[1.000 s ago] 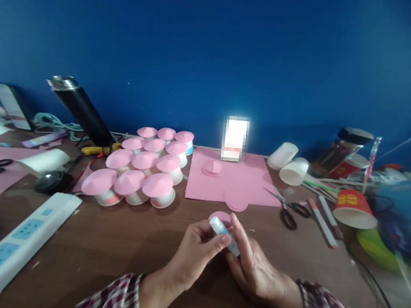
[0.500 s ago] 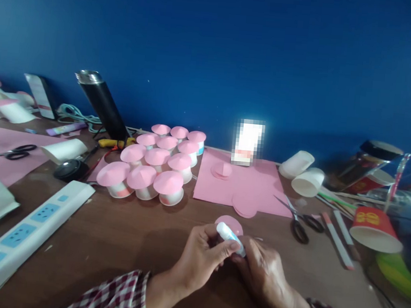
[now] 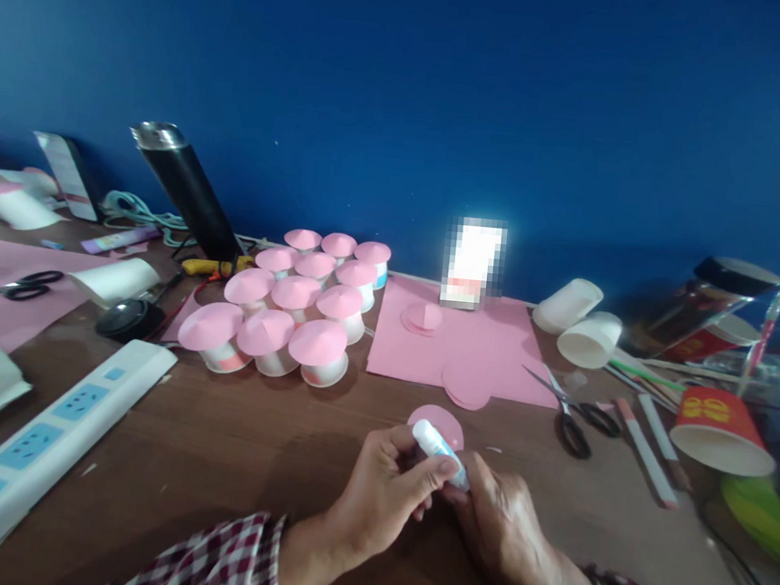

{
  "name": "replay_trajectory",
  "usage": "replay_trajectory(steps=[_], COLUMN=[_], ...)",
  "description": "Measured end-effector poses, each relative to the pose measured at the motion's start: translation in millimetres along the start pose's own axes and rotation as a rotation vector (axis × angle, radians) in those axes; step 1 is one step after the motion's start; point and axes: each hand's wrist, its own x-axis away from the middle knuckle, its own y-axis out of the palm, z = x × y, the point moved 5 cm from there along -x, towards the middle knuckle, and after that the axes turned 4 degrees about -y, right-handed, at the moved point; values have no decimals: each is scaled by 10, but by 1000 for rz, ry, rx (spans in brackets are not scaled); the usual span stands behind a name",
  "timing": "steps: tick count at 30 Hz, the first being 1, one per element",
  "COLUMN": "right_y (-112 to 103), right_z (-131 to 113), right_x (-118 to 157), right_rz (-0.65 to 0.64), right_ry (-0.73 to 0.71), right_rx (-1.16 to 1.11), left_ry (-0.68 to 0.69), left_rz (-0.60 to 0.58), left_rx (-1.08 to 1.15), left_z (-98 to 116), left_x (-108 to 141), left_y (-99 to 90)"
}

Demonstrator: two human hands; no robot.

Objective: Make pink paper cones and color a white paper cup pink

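Observation:
A white and light-blue glue stick [image 3: 440, 450] is held between both hands near the front middle of the table. My left hand [image 3: 382, 492] grips it with thumb and fingers. My right hand [image 3: 506, 521] is closed round its lower right end. A pink paper circle [image 3: 437, 421] lies just behind the stick and is partly covered by it. Farther back, pink sheets [image 3: 495, 343] carry a small pink cone [image 3: 424, 316], and another pink circle [image 3: 466, 387] overlaps their front edge.
Several paper cups with pink cone tops [image 3: 317, 345] stand left of the sheets. Scissors [image 3: 574, 418], markers [image 3: 645, 451] and a red cup [image 3: 723, 431] lie right. A power strip [image 3: 55, 445] and black bottle [image 3: 187, 188] are left.
The view has shifted slightly, so objects at both sides sit a little farther outward. Both hands keep nearly the same hold on the glue stick.

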Motion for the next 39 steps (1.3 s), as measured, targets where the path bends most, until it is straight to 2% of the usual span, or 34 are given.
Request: replay_trajectory(steps=[8, 15, 25, 33, 39], right_y=[95, 99, 101, 51, 52], right_z=[75, 59, 49, -11, 60], right_x=[54, 65, 64, -20, 14], right_rz=[-203, -258, -247, -237, -99], right_ry=[192, 283, 302, 290, 314], right_rx=[-207, -304, -381, -561, -700], left_ry=[-15, -31, -35, -31, 36], left_rz=[-39, -51, -62, -81, -143], left_rx=[20, 13, -14, -20, 100], left_z=[7, 17, 15, 6, 34], left_x=[2, 12, 4, -9, -52], left_y=[10, 25, 15, 3, 10])
